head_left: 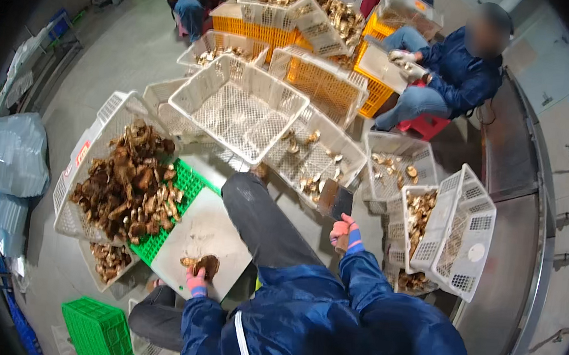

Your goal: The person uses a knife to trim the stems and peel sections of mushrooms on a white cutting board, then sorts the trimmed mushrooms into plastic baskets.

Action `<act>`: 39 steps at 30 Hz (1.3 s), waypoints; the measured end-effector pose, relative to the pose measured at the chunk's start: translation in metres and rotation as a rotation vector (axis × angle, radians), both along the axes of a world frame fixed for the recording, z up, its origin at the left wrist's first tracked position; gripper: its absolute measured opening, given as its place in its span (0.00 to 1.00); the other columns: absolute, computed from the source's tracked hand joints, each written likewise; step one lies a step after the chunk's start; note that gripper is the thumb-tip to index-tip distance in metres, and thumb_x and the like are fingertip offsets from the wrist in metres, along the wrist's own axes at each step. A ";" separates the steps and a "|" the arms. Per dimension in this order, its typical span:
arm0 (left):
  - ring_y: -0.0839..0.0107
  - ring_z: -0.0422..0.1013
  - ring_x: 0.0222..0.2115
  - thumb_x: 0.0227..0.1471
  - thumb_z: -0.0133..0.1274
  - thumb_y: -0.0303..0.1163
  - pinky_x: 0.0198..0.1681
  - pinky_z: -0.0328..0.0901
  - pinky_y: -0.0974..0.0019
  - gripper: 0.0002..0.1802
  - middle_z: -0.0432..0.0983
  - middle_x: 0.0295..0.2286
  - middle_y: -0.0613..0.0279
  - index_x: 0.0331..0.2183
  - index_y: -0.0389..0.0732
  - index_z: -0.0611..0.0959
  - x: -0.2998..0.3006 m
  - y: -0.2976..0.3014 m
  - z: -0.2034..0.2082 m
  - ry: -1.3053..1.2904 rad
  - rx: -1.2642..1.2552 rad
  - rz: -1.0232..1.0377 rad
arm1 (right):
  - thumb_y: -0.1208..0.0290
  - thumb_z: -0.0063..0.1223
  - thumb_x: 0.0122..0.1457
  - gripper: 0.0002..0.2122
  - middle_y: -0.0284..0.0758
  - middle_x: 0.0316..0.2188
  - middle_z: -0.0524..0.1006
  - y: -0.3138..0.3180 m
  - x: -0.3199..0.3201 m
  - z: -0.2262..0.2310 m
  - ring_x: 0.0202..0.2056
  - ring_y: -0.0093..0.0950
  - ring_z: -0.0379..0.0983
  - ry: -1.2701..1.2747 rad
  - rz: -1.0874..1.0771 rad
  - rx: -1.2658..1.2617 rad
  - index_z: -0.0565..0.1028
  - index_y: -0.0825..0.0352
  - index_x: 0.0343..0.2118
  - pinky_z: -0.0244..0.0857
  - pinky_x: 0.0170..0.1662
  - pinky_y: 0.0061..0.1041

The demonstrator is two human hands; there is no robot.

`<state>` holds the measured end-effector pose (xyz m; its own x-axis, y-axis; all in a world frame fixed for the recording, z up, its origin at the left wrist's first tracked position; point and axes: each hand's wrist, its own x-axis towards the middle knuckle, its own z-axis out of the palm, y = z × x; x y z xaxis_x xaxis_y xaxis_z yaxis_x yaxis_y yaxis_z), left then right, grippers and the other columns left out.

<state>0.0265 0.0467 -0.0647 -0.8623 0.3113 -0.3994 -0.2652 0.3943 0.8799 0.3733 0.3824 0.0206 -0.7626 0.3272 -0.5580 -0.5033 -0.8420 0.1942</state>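
A brown mushroom piece point(204, 264), dark and irregular in outline, lies flat on a pale cutting board point(204, 231), near the board's lower edge. The board rests tilted across a green crate point(186, 184). The left hand point(195, 280) presses on the mushroom piece from below, fingers curled against it. A broad rectangular cleaver point(334, 201), blade dull grey, is held upright in the closed right hand point(343, 233), well apart from the board.

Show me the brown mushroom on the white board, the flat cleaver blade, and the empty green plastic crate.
Brown mushroom point(204, 264), head view, on its cap under the left hand.
Flat cleaver blade point(334, 200), head view, middle of the blade.
Empty green plastic crate point(99, 330), head view, on its top rim.
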 end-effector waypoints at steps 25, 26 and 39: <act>0.71 0.65 0.30 0.33 0.53 0.24 0.35 0.60 0.72 0.22 0.68 0.30 0.59 0.37 0.35 0.68 -0.009 -0.015 -0.018 -0.007 -0.017 0.063 | 0.65 0.43 0.42 0.18 0.44 0.20 0.72 -0.136 -0.261 0.022 0.16 0.34 0.69 -0.985 1.240 1.700 0.67 0.68 0.36 0.65 0.21 0.28; 0.71 0.64 0.30 0.33 0.53 0.25 0.36 0.60 0.72 0.23 0.68 0.30 0.59 0.37 0.35 0.68 -0.002 -0.004 -0.016 -0.013 -0.006 0.037 | 0.65 0.43 0.42 0.18 0.44 0.20 0.72 -0.133 -0.251 0.000 0.16 0.34 0.69 -1.012 1.235 1.686 0.67 0.68 0.36 0.65 0.21 0.28; 0.70 0.64 0.32 0.33 0.54 0.27 0.38 0.59 0.71 0.25 0.68 0.32 0.58 0.39 0.36 0.68 -0.015 -0.023 -0.037 -0.054 -0.027 0.080 | 0.63 0.42 0.39 0.16 0.44 0.28 0.71 -0.143 -0.257 0.007 0.33 0.39 0.67 -1.056 1.335 1.699 0.71 0.66 0.31 0.60 0.39 0.30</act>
